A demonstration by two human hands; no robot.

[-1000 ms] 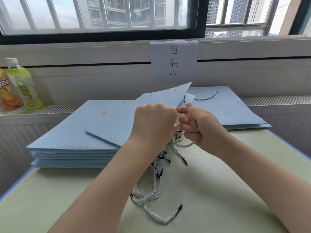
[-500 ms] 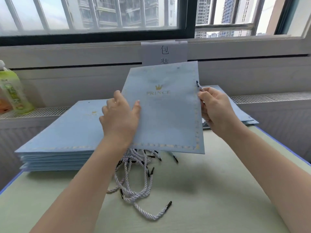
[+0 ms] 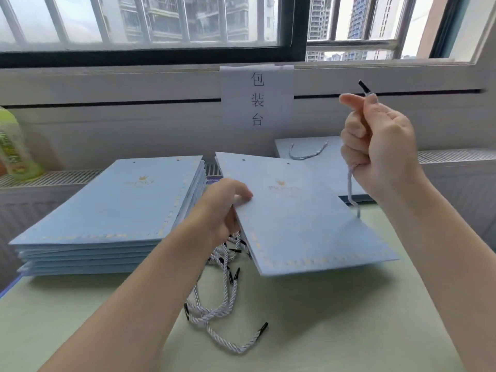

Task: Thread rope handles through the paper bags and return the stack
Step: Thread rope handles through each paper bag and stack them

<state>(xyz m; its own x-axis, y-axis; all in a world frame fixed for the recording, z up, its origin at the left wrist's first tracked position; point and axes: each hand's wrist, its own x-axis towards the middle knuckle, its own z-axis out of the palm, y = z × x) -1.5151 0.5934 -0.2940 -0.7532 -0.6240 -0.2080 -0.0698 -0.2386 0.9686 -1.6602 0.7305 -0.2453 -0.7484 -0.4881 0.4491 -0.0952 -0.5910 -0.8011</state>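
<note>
Tabletop (image 3: pixel 349 318): rope (image 3: pixel 350 183) within right fist (image 3: pixel 381 146)

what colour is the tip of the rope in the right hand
Black, on a white twisted rope; head view shows the tip.

a white paper sign (image 3: pixel 257 96) with three black characters printed one under another hangs on the pale wall panel just to the left of the raised fingers (image 3: pixel 354 122), and above it runs a dark-framed window (image 3: pixel 298 28) with bars, through which tall apartment blocks show. well to the left of the lower fingers (image 3: pixel 243 196), at the picture's edge, a green drink bottle (image 3: pixel 14 146) stands upright on the slatted radiator ledge (image 3: pixel 53 177). below both sets of fingers lies the pale green desk (image 3: pixel 335 318) with its blue edge.
</note>
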